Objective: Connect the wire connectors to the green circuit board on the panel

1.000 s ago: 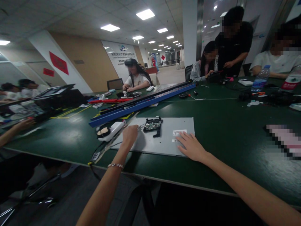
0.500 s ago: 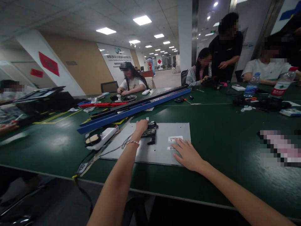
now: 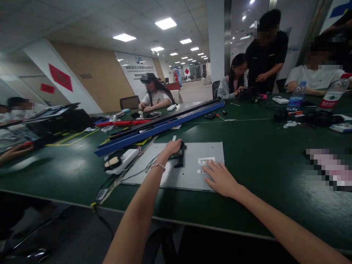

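A flat light-grey metal panel (image 3: pixel 154 178) lies on the green table before me. On its upper middle sits a circuit board in a black frame (image 3: pixel 180 161), with thin dark cables running off to the left. My left hand (image 3: pixel 173 147), a beaded bracelet at its wrist, is closed at the frame's upper left corner; its fingertips are partly hidden. Beside its fingers a small white tab (image 3: pixel 174 138) sticks up. My right hand (image 3: pixel 221 178) rests spread and flat on the panel's right side, fingertips by a white printed label (image 3: pixel 206 161).
Left of the panel lie a white power strip (image 3: pixel 128 159) and a black-and-tan round object (image 3: pixel 112 163). Long blue rails (image 3: pixel 162 128) cross the table behind it. Bottles (image 3: pixel 297 97) and a blurred pink-and-black item (image 3: pixel 327 168) are to the right. Several people sit or stand around the table.
My left hand has shifted a little right, over the black frame's upper corner, covering more of the board. My right hand stays flat on the panel. The view has turned slightly left.
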`<move>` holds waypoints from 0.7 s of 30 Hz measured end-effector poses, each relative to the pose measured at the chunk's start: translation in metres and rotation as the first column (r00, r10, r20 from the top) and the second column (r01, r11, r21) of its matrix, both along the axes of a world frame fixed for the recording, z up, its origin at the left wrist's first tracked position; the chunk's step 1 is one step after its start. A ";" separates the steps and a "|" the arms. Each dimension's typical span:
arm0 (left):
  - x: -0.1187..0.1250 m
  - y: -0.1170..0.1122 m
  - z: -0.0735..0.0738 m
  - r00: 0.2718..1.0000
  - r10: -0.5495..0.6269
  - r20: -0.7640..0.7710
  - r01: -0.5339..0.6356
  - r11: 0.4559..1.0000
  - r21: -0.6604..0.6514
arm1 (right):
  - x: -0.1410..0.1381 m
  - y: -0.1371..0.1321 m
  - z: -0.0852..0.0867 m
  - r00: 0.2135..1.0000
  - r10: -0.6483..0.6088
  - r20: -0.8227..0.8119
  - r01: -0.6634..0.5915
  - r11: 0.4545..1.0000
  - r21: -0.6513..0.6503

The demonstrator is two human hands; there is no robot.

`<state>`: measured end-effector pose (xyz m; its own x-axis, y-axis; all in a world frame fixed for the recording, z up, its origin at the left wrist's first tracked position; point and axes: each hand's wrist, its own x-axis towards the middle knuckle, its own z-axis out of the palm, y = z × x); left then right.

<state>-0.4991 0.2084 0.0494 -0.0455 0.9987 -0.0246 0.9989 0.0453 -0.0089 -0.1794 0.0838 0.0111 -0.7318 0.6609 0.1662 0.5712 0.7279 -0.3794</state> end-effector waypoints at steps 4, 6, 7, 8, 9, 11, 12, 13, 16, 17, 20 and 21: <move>-0.001 0.000 0.000 0.998 0.004 0.062 -0.006 1.000 0.018 | 0.001 -0.001 0.003 1.000 0.009 0.020 -0.009 1.000 -0.014; -0.004 -0.003 0.002 0.995 0.014 0.102 -0.018 0.999 0.042 | 0.002 -0.002 0.007 0.999 0.021 0.037 -0.020 1.000 -0.023; -0.007 -0.006 0.003 0.992 0.023 0.123 -0.030 0.998 0.056 | 0.003 -0.002 0.008 0.998 0.029 0.048 -0.028 0.999 -0.030; -0.012 -0.010 0.005 0.989 0.036 0.143 -0.047 0.996 0.070 | 0.005 -0.003 0.010 0.997 0.039 0.060 -0.036 0.999 -0.037; -0.017 -0.014 0.007 0.985 0.051 0.163 -0.066 0.994 0.083 | 0.007 -0.004 0.012 0.996 0.047 0.072 -0.044 0.998 -0.045; -0.031 -0.025 0.011 0.975 0.094 0.201 -0.117 0.987 0.107 | 0.012 -0.006 0.015 0.994 0.061 0.092 -0.056 0.997 -0.056; -0.039 -0.032 0.013 0.968 0.123 0.220 -0.152 0.981 0.121 | 0.016 -0.007 0.016 0.993 0.066 0.099 -0.060 0.996 -0.058; -0.047 -0.039 0.014 0.958 0.157 0.240 -0.193 0.972 0.136 | 0.020 -0.009 0.017 0.992 0.070 0.106 -0.064 0.996 -0.061; -0.073 -0.065 0.017 0.913 0.256 0.319 -0.323 0.929 0.180 | 0.034 -0.013 0.018 0.989 0.082 0.127 -0.072 0.994 -0.082; -0.080 -0.074 0.017 0.893 0.281 0.352 -0.362 0.913 0.189 | 0.040 -0.014 0.018 0.988 0.082 0.132 -0.070 0.993 -0.091; -0.096 -0.100 0.013 0.822 0.329 0.465 -0.458 0.868 0.194 | 0.057 -0.017 0.018 0.989 0.074 0.128 -0.059 0.991 -0.117; -0.099 -0.108 0.012 0.798 0.331 0.503 -0.478 0.856 0.195 | 0.063 -0.018 0.018 0.990 0.072 0.118 -0.056 0.990 -0.132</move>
<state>-0.5985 0.1006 0.0612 -0.5050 0.8498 0.1508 0.7788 0.3734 0.5040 -0.1166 0.0663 0.0292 -0.7830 0.6219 -0.0101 0.5728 0.7146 -0.4016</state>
